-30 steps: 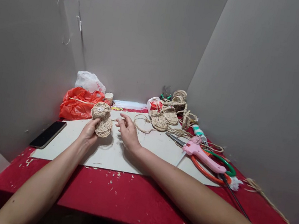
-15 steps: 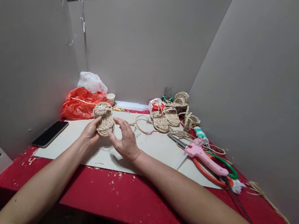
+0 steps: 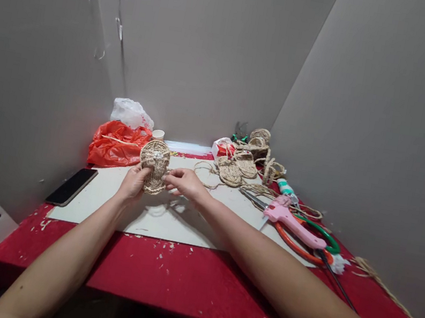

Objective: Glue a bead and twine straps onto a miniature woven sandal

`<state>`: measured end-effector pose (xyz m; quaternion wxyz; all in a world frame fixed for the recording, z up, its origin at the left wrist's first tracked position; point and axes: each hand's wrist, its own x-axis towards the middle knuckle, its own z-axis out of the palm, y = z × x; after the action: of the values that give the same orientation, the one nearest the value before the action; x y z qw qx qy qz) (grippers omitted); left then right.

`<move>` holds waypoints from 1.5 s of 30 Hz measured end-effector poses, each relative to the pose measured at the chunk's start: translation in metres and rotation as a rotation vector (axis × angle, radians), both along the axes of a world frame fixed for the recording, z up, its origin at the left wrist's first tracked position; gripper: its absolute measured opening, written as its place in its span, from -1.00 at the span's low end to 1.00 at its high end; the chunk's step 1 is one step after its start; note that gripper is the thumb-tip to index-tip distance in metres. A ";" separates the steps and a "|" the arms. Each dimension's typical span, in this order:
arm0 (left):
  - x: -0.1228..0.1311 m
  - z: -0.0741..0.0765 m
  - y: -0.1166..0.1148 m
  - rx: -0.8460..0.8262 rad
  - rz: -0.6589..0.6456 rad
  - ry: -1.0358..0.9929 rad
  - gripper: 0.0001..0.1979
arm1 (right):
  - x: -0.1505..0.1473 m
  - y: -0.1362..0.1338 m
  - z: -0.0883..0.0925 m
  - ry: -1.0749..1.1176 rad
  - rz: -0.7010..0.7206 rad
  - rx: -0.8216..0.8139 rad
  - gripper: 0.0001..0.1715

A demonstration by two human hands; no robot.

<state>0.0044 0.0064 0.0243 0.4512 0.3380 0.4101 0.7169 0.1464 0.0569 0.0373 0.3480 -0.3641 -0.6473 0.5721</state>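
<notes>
A small woven straw slipper (image 3: pixel 158 170) is held up above the white board (image 3: pixel 106 212). My left hand (image 3: pixel 134 182) grips its left side, thumb across the front. My right hand (image 3: pixel 184 182) is at the slipper's lower right edge with thumb and fingers pinched together; whatever is between them is too small to make out. Small pale beads show on the slipper's upper part. To the right, a pair of similar woven slippers (image 3: pixel 229 171) lies on the board beside loose straw cord.
A pink glue gun (image 3: pixel 294 227) lies over orange-and-green-handled scissors (image 3: pixel 328 235) at the right. The phone (image 3: pixel 71 187) is at the left, with a red plastic bag (image 3: pixel 116 148) behind it. A paper cup (image 3: pixel 158 135) stands at the back.
The slipper has turned more upright and moved slightly right, showing its beads. My right hand's fingers, apart before, have closed at its edge.
</notes>
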 end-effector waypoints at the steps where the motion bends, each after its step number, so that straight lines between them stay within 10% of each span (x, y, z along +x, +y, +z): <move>1: 0.001 0.000 0.000 0.008 0.004 0.012 -0.72 | 0.000 -0.001 0.000 0.001 0.005 -0.022 -0.87; 31: 0.017 -0.001 -0.006 0.015 0.039 0.222 -0.69 | -0.011 0.003 -0.025 0.114 -0.074 -0.131 -0.80; 45: 0.001 0.009 -0.002 -0.153 -0.069 0.090 -0.75 | 0.010 0.012 0.003 0.042 0.225 -0.200 -0.89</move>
<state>0.0052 0.0044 0.0330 0.4813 0.3484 0.4716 0.6516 0.1567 0.0686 0.0406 0.2574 -0.3100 -0.6164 0.6765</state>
